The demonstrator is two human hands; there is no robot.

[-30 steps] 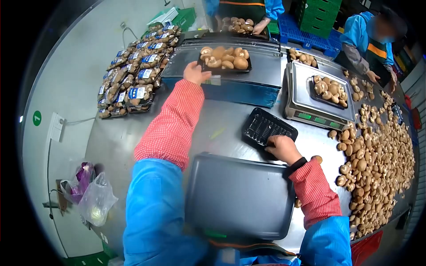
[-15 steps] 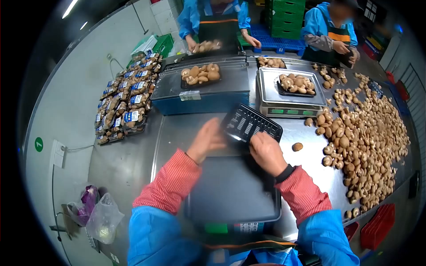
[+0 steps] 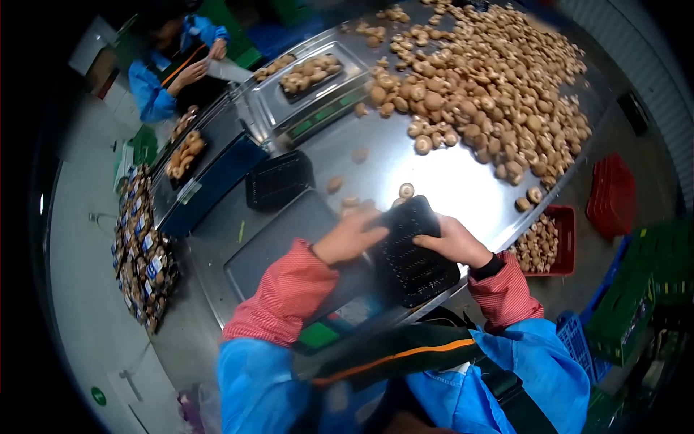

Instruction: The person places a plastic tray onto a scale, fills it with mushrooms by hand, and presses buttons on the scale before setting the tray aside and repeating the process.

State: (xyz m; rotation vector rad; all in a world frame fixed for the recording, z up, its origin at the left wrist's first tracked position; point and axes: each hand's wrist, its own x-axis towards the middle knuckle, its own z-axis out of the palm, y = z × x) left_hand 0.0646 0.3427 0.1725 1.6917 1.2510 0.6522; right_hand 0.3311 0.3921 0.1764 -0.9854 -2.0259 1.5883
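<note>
My right hand (image 3: 457, 242) grips a black plastic tray (image 3: 412, 253) by its right edge, thumb over the rim. My left hand (image 3: 353, 237) is at the tray's left side, blurred by motion; whether its fingers hold the edge is unclear. Beneath my left forearm lies the grey platform of a scale (image 3: 264, 253). Another black tray (image 3: 279, 181) rests on the table beyond that platform. A few loose mushrooms (image 3: 406, 191) sit just past the tray in my right hand.
A large mushroom pile (image 3: 491, 94) covers the far right table (image 3: 347, 155). A second scale (image 3: 354, 75) holds a filled tray (image 3: 311, 74). Packed mushrooms (image 3: 141, 246) are stacked at left. A co-worker (image 3: 177, 65) stands top left. Red crates (image 3: 567, 242) stand right, below the table.
The view has swung right and downward. One black tray now lies beyond the near scale, and my right hand holds a tray right of that scale. More loose mushrooms show near my hands.
</note>
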